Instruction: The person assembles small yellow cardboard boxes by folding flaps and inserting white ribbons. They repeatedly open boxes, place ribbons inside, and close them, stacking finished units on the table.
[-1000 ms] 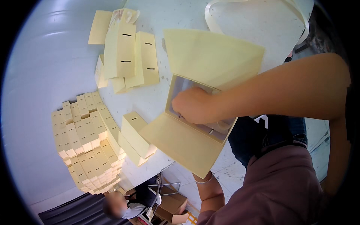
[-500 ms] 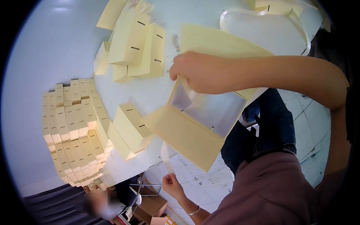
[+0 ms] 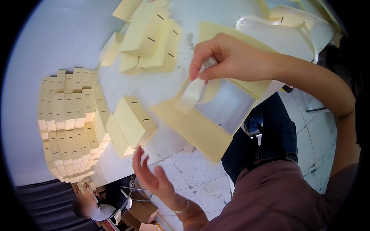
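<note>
An open cream cardboard box (image 3: 208, 134) lies at the table edge in front of me, flaps spread, its pale inside showing. My right hand (image 3: 219, 57) is above it, thumb and fingers closed on a white ribbon (image 3: 192, 93). The ribbon hangs in a loose band over the box's near left side; where its lower end goes is blurred. Lower left, my left hand (image 3: 154, 175) is held up with fingers apart and nothing in it. It is just below a closed cream box (image 3: 137, 119) with two dark slots.
Several slotted cream boxes (image 3: 146, 34) lie piled at the back. Many more stand in a tall stack (image 3: 71, 111) at the left. A long white ribbon (image 3: 266, 21) curves over the far right of the table. Another person (image 3: 94, 208) sits at lower left near brown cartons (image 3: 137, 211).
My left hand has let go of the ribbon end, opened and moved up and left toward the closed box. My right hand has risen from the box, drawing ribbon with it.
</note>
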A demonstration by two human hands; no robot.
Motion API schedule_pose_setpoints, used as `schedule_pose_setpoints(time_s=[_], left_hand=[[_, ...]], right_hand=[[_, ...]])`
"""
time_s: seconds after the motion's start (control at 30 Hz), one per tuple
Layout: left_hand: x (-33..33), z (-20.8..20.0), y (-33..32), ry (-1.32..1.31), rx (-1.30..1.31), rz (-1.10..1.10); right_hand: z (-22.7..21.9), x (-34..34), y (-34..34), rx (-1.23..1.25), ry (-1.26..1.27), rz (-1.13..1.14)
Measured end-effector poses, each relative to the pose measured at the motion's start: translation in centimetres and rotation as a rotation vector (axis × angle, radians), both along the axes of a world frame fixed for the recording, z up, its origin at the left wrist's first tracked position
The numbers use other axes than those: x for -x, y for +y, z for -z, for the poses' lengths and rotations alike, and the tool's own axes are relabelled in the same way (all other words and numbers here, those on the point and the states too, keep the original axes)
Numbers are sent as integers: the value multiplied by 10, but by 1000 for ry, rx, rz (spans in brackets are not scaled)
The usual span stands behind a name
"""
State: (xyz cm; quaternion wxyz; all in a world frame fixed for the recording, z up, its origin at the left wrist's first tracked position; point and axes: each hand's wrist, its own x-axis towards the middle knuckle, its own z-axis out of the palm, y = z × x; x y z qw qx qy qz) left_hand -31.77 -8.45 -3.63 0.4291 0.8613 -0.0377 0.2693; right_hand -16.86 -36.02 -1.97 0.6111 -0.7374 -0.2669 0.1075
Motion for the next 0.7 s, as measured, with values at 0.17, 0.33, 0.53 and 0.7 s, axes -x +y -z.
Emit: schedule_pose_setpoints(time_s=[0.17, 0.33, 0.53, 0.7], left_hand=[[-80, -47, -52, 168, -275, 425], [-94, -55, -65, 251, -548, 449], [-79, -63, -81, 175, -676, 440], [-43, -43, -52, -24, -314, 122]], right_hand=[[-7, 9, -10, -83, 27, 26], [-3, 4, -19, 276, -744, 237], [-25, 29, 14, 577, -655, -158], [-13, 29, -1, 715, -493, -320]])
